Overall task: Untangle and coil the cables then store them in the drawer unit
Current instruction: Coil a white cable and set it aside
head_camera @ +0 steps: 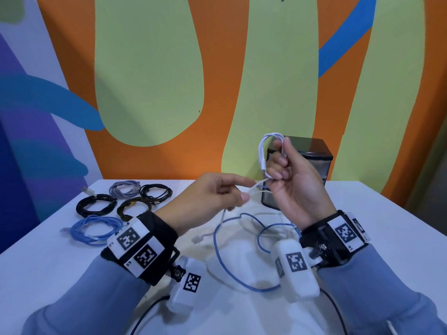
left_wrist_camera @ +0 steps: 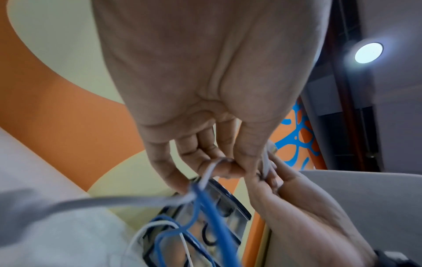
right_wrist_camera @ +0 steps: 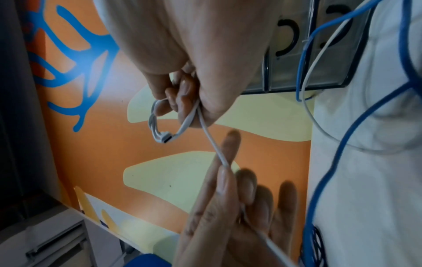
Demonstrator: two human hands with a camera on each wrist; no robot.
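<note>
My right hand point(head_camera: 278, 165) is raised in front of the dark drawer unit point(head_camera: 312, 153) and grips a small coil of white cable point(head_camera: 262, 151), whose plug end shows in the right wrist view point(right_wrist_camera: 165, 139). A free strand runs from the coil down to my left hand point(head_camera: 244, 192), which pinches it between thumb and forefinger point(right_wrist_camera: 226, 180). The rest of the white cable lies on the table, tangled with a loose blue cable point(head_camera: 217, 250) that also hangs past my left fingers point(left_wrist_camera: 212, 213).
Several coiled cables lie at the table's point(head_camera: 48, 274) back left: a grey one point(head_camera: 124, 188), black ones point(head_camera: 156, 191) point(head_camera: 95, 205), a black-and-yellow one point(head_camera: 134, 206) and a blue one point(head_camera: 96, 229). The drawer unit's clear drawers point(right_wrist_camera: 285, 75) look closed. A painted wall stands behind.
</note>
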